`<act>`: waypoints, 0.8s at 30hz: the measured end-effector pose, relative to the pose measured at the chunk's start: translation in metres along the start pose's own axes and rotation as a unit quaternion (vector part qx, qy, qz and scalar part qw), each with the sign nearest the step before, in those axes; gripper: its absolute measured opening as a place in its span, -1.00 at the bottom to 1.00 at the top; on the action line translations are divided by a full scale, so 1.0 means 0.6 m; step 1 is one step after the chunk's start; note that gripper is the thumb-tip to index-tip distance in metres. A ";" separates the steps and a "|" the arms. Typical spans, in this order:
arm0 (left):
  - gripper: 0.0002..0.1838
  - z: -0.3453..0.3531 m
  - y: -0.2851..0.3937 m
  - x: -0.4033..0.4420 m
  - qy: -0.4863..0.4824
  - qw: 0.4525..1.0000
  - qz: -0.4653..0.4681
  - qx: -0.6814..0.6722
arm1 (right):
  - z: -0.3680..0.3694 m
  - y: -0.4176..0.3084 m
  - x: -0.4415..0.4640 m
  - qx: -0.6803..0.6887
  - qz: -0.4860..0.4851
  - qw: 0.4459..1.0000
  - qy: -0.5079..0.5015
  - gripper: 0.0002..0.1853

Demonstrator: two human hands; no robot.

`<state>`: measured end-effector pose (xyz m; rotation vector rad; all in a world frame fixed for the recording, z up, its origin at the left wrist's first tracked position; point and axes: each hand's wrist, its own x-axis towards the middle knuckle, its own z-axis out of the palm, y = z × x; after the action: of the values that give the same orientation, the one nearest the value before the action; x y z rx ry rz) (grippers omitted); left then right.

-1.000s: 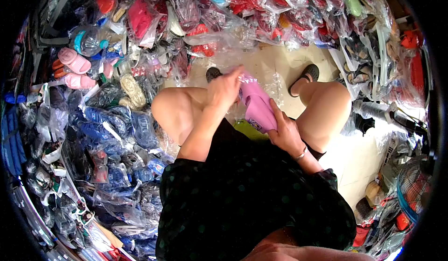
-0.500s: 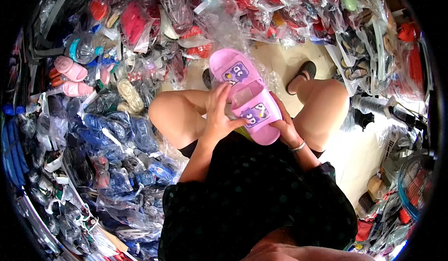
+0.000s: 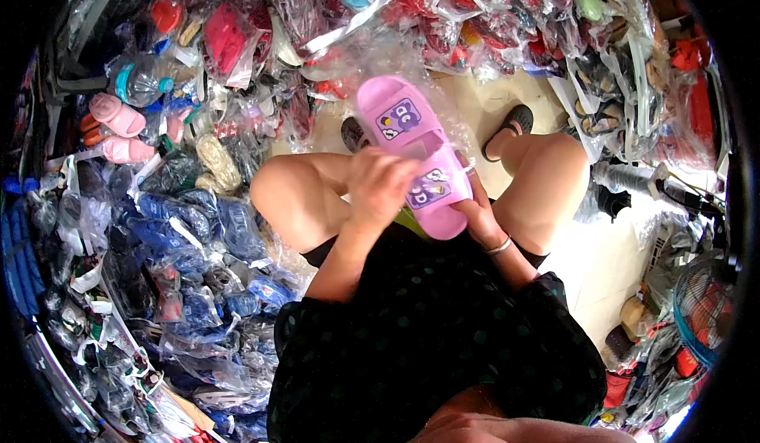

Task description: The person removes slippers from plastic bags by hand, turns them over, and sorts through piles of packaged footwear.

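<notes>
Pink slippers (image 3: pixel 445 171), paired: right hand (image 3: pixel 481 214) clamped on, left hand (image 3: pixel 380 183) blurred, grip I cannot tell; handling step, I judge, next wanting steadiness.

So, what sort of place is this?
Likely a footwear stockroom or small shop: heaps of plastic-bagged goods on several sides, pale pink slippers among them, and printed pink slides in the right hand.
</notes>
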<state>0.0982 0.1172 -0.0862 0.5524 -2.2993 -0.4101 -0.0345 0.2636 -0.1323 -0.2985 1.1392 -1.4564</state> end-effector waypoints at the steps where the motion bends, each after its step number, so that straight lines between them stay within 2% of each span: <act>1: -0.83 0.005 0.017 0.003 -0.018 0.999 0.041 -0.014 | 0.000 0.008 0.002 -0.044 0.014 0.998 0.031 -0.11; 2: -0.83 0.012 0.028 0.001 -0.052 0.996 0.060 -0.028 | 0.000 0.009 0.011 -0.048 -0.041 0.997 0.033 -0.09; 3: -0.84 0.015 0.033 -0.001 -0.087 0.992 0.080 -0.042 | -0.001 0.006 0.012 -0.050 -0.042 0.997 0.031 -0.09; 5: -0.84 0.007 0.020 -0.004 -0.083 0.992 0.089 -0.035 | -0.009 0.001 0.009 0.024 -0.065 0.998 -0.004 -0.06; 8: -0.84 -0.008 -0.013 -0.019 -0.041 0.999 -0.008 0.011 | -0.005 -0.003 -0.001 0.064 -0.050 0.997 -0.018 -0.06; 10: -0.85 -0.021 -0.021 -0.021 -0.049 0.998 -0.009 0.038 | -0.004 0.006 0.004 0.096 -0.047 0.994 -0.031 -0.06; 12: -0.87 -0.032 -0.024 -0.025 -0.051 0.995 -0.015 0.082 | -0.003 0.013 0.010 0.070 -0.053 0.996 -0.026 -0.06; 15: -0.86 -0.032 -0.019 -0.042 -0.067 0.996 -0.031 0.052 | 0.005 0.023 0.020 0.041 -0.065 0.997 -0.006 -0.14; 17: -0.84 -0.029 0.020 -0.034 -0.125 0.991 0.043 -0.004 | 0.013 0.027 0.025 0.120 -0.012 0.991 0.053 -0.21; 19: -0.78 -0.007 0.036 -0.047 -0.156 0.983 0.099 -0.012 | 0.017 0.031 0.033 0.143 -0.013 0.988 0.063 -0.26; 20: -0.79 -0.003 0.034 -0.049 -0.195 0.979 0.028 -0.053 | 0.014 0.030 0.038 0.108 -0.040 0.993 0.038 -0.25; 21: -0.79 0.000 0.029 -0.043 -0.196 0.979 0.031 -0.054 | 0.009 0.031 0.041 0.072 -0.067 0.995 0.014 -0.25; 23: -0.79 0.009 0.014 -0.026 -0.094 0.992 -0.085 -0.007 | 0.001 0.029 0.035 0.032 -0.062 0.998 0.005 -0.20; 24: -0.80 0.016 0.006 -0.021 -0.052 0.990 -0.129 -0.035 | 0.000 0.024 0.037 -0.012 -0.058 0.998 -0.004 -0.17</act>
<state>0.0987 0.1281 -0.0984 0.8150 -2.3088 -0.6560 -0.0312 0.2470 -0.1526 -0.3934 1.1496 -1.5420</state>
